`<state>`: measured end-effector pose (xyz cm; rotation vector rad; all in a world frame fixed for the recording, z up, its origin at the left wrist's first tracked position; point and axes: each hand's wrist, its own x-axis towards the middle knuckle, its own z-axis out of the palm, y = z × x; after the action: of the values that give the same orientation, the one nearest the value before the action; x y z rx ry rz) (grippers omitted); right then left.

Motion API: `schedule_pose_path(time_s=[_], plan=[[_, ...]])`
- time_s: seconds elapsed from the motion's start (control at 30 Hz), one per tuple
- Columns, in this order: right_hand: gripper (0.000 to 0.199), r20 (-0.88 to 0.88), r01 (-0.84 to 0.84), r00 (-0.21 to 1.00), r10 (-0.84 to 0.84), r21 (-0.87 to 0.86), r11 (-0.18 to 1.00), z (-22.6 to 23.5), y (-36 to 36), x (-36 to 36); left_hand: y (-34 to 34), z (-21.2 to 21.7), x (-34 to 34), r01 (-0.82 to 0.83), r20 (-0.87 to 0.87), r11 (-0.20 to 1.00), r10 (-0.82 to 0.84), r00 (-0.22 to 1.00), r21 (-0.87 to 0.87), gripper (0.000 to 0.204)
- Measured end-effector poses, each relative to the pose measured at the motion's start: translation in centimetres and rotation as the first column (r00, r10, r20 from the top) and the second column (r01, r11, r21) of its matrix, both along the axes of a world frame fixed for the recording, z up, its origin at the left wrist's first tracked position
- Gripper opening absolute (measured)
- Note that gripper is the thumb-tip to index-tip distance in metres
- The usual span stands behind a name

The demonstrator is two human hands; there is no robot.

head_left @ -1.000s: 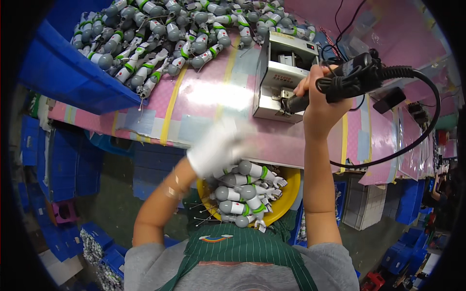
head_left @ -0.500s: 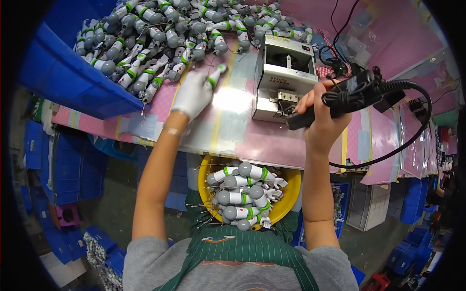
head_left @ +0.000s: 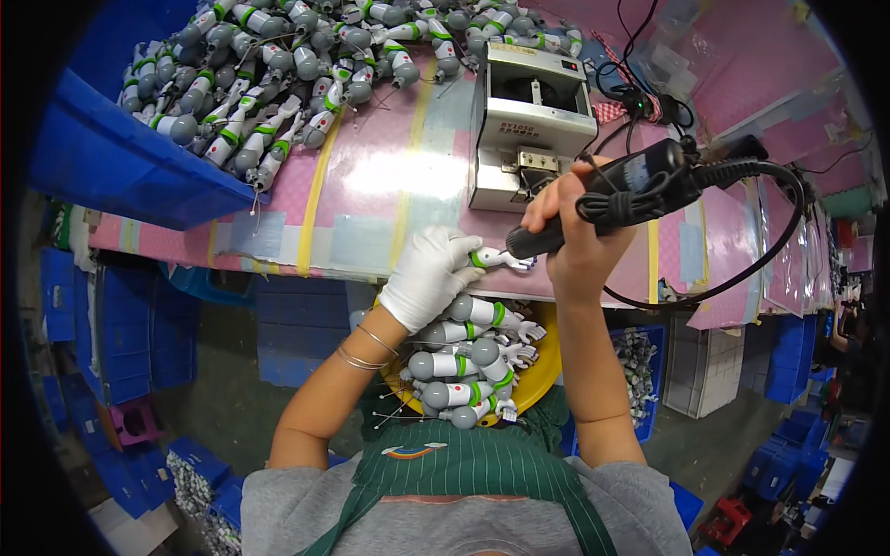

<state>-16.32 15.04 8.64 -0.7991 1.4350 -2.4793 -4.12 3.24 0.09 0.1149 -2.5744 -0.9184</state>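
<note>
Right now: the person is working at the near edge of the pink tabletop (head_left: 371,185), one part in each hand.
Left hand: the left hand (head_left: 428,276), in a white glove, is closed around a small toy figure part (head_left: 491,259), pinning it at the tabletop edge.
Right hand: the right hand (head_left: 577,243), bare, is wrapped around a black corded electric screwdriver (head_left: 616,195), whose tip touches the toy part.
Toy part: grey, white and green moulded plastic; it looks light, stiff and rather smooth, so it could turn under the bit. A grip around the rounded grey body, clear of the thin white end pieces, seems soundest.
Screwdriver: rigid and heavier-looking; its cable loops off to the right and may tug at the wrist.
Yellow bowl (head_left: 542,375): sits at the person's lap below the tabletop edge, heaped with the same toy parts.
Far pile (head_left: 278,83): many more such parts lie loose on the tabletop, beside a blue bin (head_left: 120,167) whose contents cannot be seen.
Grey machine (head_left: 528,120): a box-shaped device stands just behind the hands.
</note>
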Motion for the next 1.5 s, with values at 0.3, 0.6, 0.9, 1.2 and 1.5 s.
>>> schedule_pose_path(time_s=[0.3, 0.6, 0.9, 1.2, 1.5], plan=[[0.021, -0.056, -0.043, 0.997, 0.045, 0.046, 0.998, -1.8, -0.8, 0.6, 0.1, 0.1, -0.7, -0.010, 0.056, 0.999, 0.008, 0.998, 0.039, 0.032], [0.019, -0.143, -0.071, 0.986, 0.082, 0.079, 0.994, -3.5, -1.1, 1.1, 0.2, 0.1, -1.2, -0.034, 0.031, 0.999, 0.035, 0.999, -0.012, 0.027], [0.020, -0.149, -0.034, 0.988, 0.041, 0.054, 0.998, -3.7, -1.3, 1.7, 0.1, 0.3, -1.2, -0.032, 0.062, 0.999, 0.033, 0.998, -0.015, 0.023], [0.014, -0.361, 0.295, 0.900, -0.243, 0.095, 0.951, -5.5, -2.1, 0.7, 0.0, -0.2, -1.5, -0.022, 0.057, 0.999, 0.023, 0.998, -0.029, 0.024], [0.020, -0.095, 0.058, 0.993, -0.065, -0.074, 0.996, 1.4, 0.8, -0.6, 1.6, 2.9, -0.1, 0.214, 0.099, 0.973, -0.222, 0.970, 0.082, 0.020]])
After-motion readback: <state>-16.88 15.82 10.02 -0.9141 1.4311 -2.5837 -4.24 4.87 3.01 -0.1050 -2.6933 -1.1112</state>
